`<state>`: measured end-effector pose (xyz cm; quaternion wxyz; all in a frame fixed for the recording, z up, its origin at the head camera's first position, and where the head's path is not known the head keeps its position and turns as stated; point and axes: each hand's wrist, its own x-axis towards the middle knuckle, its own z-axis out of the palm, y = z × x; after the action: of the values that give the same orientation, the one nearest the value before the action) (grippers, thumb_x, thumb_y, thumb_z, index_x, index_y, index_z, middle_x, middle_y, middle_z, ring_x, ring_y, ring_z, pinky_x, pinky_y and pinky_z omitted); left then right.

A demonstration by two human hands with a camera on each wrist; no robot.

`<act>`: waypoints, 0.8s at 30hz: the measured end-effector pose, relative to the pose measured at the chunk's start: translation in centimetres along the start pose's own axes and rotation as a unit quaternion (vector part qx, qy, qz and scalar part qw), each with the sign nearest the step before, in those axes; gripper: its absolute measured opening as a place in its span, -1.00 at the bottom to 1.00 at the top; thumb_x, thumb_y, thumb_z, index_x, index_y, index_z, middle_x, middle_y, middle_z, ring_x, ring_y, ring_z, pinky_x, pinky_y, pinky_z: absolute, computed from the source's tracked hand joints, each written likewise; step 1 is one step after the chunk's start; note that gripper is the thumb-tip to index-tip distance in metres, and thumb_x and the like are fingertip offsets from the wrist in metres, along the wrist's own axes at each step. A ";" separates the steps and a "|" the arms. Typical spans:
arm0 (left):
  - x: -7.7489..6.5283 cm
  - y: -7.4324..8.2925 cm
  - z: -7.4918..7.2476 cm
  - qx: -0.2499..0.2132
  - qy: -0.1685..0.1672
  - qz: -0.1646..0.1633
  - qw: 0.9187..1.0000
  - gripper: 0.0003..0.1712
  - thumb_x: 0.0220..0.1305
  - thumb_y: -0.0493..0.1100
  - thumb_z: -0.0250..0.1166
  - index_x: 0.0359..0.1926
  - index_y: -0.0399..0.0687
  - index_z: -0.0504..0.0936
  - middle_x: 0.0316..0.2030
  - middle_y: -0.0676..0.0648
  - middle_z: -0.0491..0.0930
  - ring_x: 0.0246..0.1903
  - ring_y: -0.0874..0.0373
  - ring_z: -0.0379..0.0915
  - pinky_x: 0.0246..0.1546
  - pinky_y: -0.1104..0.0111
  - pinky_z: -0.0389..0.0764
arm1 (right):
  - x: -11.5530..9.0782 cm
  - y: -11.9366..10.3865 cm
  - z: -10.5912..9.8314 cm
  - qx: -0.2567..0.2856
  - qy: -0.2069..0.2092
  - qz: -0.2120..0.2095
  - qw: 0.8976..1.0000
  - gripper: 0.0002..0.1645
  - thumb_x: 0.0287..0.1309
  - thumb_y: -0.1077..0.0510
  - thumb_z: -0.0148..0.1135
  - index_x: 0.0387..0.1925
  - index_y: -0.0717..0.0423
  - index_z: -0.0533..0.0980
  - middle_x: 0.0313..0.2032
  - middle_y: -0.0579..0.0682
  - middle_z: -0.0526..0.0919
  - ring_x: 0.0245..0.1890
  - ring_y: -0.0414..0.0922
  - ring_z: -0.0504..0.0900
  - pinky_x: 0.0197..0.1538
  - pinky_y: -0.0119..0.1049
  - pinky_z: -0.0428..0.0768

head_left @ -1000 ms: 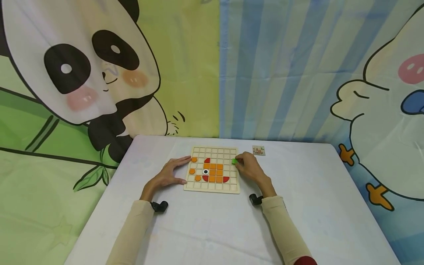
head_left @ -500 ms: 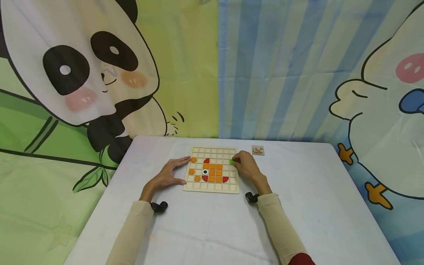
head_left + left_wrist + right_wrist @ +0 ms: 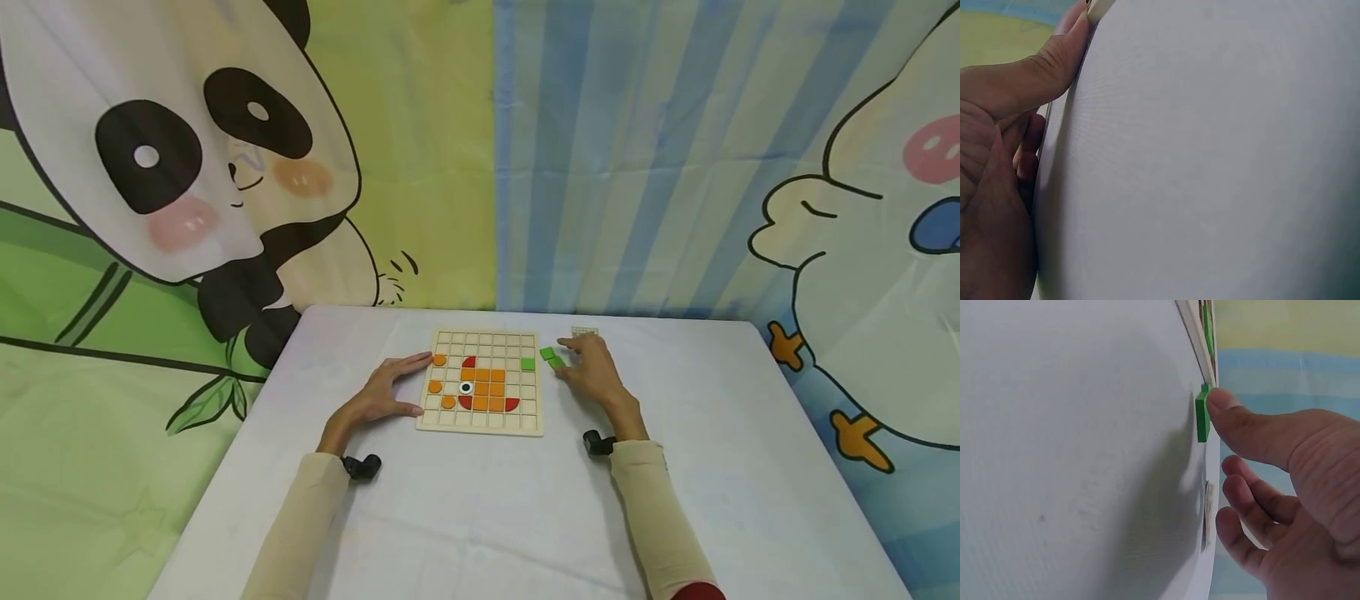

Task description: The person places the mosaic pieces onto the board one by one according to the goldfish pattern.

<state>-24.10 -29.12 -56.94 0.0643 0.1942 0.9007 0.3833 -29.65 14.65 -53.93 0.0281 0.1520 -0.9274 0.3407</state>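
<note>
A square wooden grid board point(image 3: 480, 425) bears an orange-and-red fish-like pattern with a round eye piece point(image 3: 466, 388). Three orange discs point(image 3: 439, 360) lie along its left side. One green square tile point(image 3: 528, 364) sits in a cell near the right edge. My left hand point(image 3: 378, 392) rests at the board's left edge, thumb by the lower corner and fingers stretched toward the upper part. Off the board's right side lie two green tiles point(image 3: 547, 354). Over them my right hand point(image 3: 596, 372) spreads thumb and index finger, the thumb touching a green tile point(image 3: 1202, 417).
A small pattern card point(image 3: 585, 331) lies behind the right hand, partly covered by it. White cloth covers the table point(image 3: 480, 517). A printed curtain point(image 3: 420, 167) hangs along the table's back edge.
My right hand set the green tile into a cell at the board's right side, let go, and moved right to the two green tiles, which now show. My left hand stays put.
</note>
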 end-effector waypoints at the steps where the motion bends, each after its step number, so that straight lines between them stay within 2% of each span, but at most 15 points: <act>1: 0.0 0.0 0.0 0.000 0.001 -0.001 1.000 0.23 0.05 0.05 0.74 0.68 0.01 0.33 0.71 -0.13 0.24 0.58 -0.31 0.16 0.56 -0.41 0.13 | 0.0 0.1 0.0 0.002 -0.005 -0.001 1.000 -0.28 0.17 0.29 0.62 0.36 0.33 0.61 0.26 0.36 0.70 0.26 0.28 0.58 0.39 0.23 0.50; 4: -0.1 0.0 0.0 0.003 0.005 0.003 1.000 0.22 0.04 0.02 0.75 0.68 0.01 0.34 0.70 -0.13 0.24 0.57 -0.31 0.17 0.56 -0.41 0.13 | 0.0 0.2 0.1 0.008 -0.013 -0.005 1.000 -0.30 0.17 0.25 0.64 0.32 0.35 0.63 0.21 0.35 0.72 0.21 0.26 0.61 0.34 0.22 0.54; 8: -0.2 0.2 0.1 0.006 0.008 0.013 1.000 0.21 0.04 0.01 0.74 0.67 -0.02 0.34 0.70 -0.16 0.25 0.55 -0.31 0.19 0.53 -0.42 0.17 | -0.1 0.3 0.6 0.008 -0.022 0.001 1.000 -0.44 0.26 0.21 0.59 0.21 0.41 0.68 0.12 0.34 0.74 0.11 0.22 0.66 0.23 0.17 0.62; 14: -0.2 0.0 0.2 0.011 0.008 0.012 1.000 0.22 0.02 0.04 0.75 0.67 0.01 0.35 0.70 -0.14 0.25 0.55 -0.31 0.20 0.51 -0.41 0.20 | -0.4 0.0 0.5 0.008 -0.020 0.007 1.000 -0.59 0.31 0.32 0.49 0.14 0.44 0.69 0.01 0.33 0.76 0.00 0.20 0.72 0.12 0.14 0.68; 19: -0.2 0.1 0.1 0.013 0.008 0.009 1.000 0.22 0.04 0.04 0.74 0.67 -0.02 0.34 0.70 -0.17 0.25 0.57 -0.33 0.18 0.52 -0.41 0.18 | -0.4 -0.8 0.5 -0.016 -0.002 -0.009 1.000 -0.57 0.30 0.34 0.47 0.18 0.36 0.69 0.01 0.28 0.78 0.05 0.19 0.71 0.15 0.17 0.67; 24: -0.1 0.1 0.1 0.005 0.003 0.005 1.000 0.21 0.05 0.03 0.74 0.67 -0.02 0.34 0.70 -0.14 0.25 0.58 -0.30 0.18 0.54 -0.39 0.17 | -0.1 -2.1 1.6 0.021 0.003 -0.047 0.999 -0.59 0.30 0.32 0.48 0.17 0.28 0.71 0.04 0.23 0.77 0.09 0.19 0.68 0.21 0.18 0.61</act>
<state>-23.96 -29.04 -56.92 0.0583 0.1976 0.9020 0.3795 -28.88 12.15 -53.83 0.0433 0.1947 -0.9119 0.3588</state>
